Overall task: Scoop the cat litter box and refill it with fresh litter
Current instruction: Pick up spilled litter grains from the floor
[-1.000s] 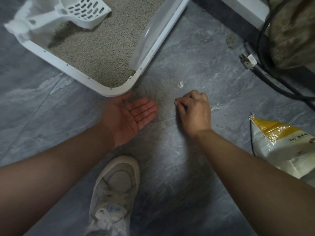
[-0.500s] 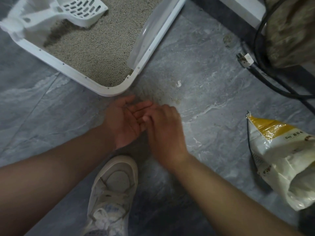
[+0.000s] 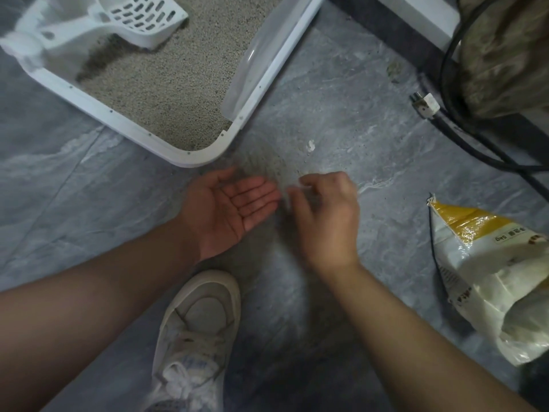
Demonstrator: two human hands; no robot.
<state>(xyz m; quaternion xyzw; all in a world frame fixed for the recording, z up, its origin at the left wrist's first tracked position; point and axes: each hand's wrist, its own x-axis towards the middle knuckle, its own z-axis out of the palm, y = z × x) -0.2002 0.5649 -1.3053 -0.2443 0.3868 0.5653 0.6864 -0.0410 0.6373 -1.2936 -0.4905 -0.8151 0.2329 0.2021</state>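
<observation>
left hand [image 3: 230, 211] flat, palm up, empty, likely serving as a pan. right hand [image 3: 325, 215] blurred, fingers curled; hold cannot be told. gritty spilled grains [image 3: 267, 166] on slick floor [image 3: 341, 114]. white plastic box [image 3: 166, 147] just beyond, pebbly litter [image 3: 178, 84], slotted scoop [image 3: 142, 17] inside. crinkled bag [image 3: 487, 272] right.

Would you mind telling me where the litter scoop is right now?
In the head view, the white slotted litter scoop sits at the upper left, lying on the litter inside the litter box, far from both hands.
</observation>
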